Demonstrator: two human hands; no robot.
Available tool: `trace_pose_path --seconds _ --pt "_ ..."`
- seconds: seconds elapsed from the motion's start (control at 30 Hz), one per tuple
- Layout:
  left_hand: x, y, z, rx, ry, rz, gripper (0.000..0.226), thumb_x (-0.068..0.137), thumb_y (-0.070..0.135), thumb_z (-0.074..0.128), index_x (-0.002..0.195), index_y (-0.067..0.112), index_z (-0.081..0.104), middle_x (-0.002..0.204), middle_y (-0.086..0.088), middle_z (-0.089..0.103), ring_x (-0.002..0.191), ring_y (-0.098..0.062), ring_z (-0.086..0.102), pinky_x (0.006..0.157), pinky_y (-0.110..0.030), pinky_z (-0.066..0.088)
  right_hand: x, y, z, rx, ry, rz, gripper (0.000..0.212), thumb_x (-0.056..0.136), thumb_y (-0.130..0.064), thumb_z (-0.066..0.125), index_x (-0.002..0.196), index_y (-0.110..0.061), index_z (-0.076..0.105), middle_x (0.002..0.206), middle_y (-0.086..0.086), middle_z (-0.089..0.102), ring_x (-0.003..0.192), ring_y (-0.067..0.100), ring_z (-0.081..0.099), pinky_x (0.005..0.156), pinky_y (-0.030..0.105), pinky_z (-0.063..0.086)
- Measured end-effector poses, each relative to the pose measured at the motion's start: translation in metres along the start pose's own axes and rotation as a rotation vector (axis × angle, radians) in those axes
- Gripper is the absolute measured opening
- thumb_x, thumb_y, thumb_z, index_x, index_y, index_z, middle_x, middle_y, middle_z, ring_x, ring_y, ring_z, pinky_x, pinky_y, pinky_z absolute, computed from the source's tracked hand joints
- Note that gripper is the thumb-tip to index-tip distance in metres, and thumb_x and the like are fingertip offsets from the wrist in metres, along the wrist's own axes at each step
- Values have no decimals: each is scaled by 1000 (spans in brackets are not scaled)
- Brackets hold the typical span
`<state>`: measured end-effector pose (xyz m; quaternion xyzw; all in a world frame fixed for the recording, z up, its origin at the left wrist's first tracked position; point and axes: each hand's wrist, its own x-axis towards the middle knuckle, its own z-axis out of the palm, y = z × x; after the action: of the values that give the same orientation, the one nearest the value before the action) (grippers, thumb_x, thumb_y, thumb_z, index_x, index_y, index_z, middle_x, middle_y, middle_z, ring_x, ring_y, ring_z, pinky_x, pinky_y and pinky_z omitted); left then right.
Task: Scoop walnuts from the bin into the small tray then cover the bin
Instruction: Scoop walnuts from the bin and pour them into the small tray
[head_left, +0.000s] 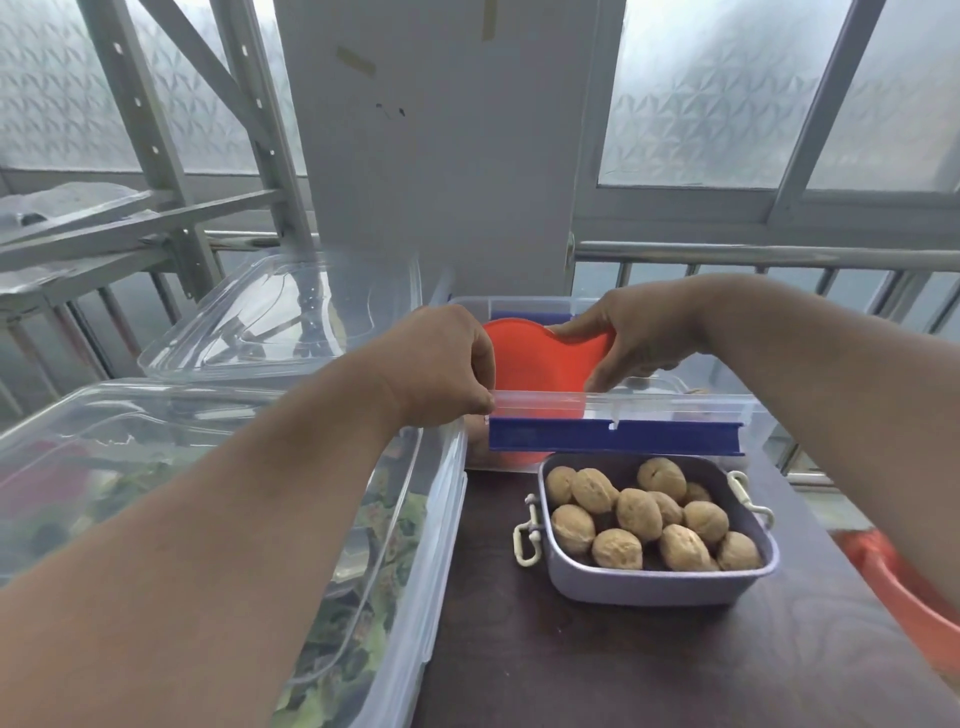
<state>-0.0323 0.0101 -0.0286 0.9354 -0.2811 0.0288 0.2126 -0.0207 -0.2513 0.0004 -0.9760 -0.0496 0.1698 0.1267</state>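
Walnuts (639, 514) already filling tray (654, 587); both hands, left (441, 358) and right (639, 338), gripping clear lid (618, 402), lowering onto bin (519, 304) to cover.

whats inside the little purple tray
Whole walnuts, in their shells, heaped to about the rim of the tray. The tray's floor and any nuts lower in the heap are hidden by the top ones.

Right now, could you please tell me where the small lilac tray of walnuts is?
In the head view, the small lilac plastic tray sits right of centre on the dark table, just in front of the clear bin's blue latch.
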Motion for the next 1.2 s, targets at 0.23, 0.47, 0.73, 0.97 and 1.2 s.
trace_pose_path --seconds 0.23,0.47,0.73,0.97,1.2 --pt "2 0 1 -2 0 0 3 78 18 83 76 20 84 71 7 76 71 -8 70 61 -19 47 8 19 22 97 86 38 52 87 -42 83 135 -49 65 87 4 67 70 18 57 56 27 49" --pt "1 0 0 -12 -8 10 2 80 19 85 79 21 86 75 10 78 76 -6 72 67 -21 53 -7 19 34 107 163 -31 28 85 -53 80 103 -31 82 91 -12 79 93 17 70 93 43 57" --pt "1 -2 0 -25 -9 9 5 79 19 85 75 23 84 74 8 78 74 -9 72 64 -23 53 -44 27 37 270 379 -24 48 72 -59 85 103 -22 80 90 5 78 92 32 71 93 52 57" --pt "3 -5 2 -37 -5 14 5 77 22 87 75 22 83 83 6 82 90 -12 78 82 -36 65 -106 41 41 456 625 -33 28 85 -36 87 108 -24 79 92 -2 81 95 26 74 96 51 57" --pt "2 -1 5 -13 41 35 2 81 21 87 79 20 86 72 16 74 69 5 70 67 -20 54 -172 34 60 479 792 -62 23 88 -30 84 110 -27 78 83 -9 80 74 8 71 76 34 53"
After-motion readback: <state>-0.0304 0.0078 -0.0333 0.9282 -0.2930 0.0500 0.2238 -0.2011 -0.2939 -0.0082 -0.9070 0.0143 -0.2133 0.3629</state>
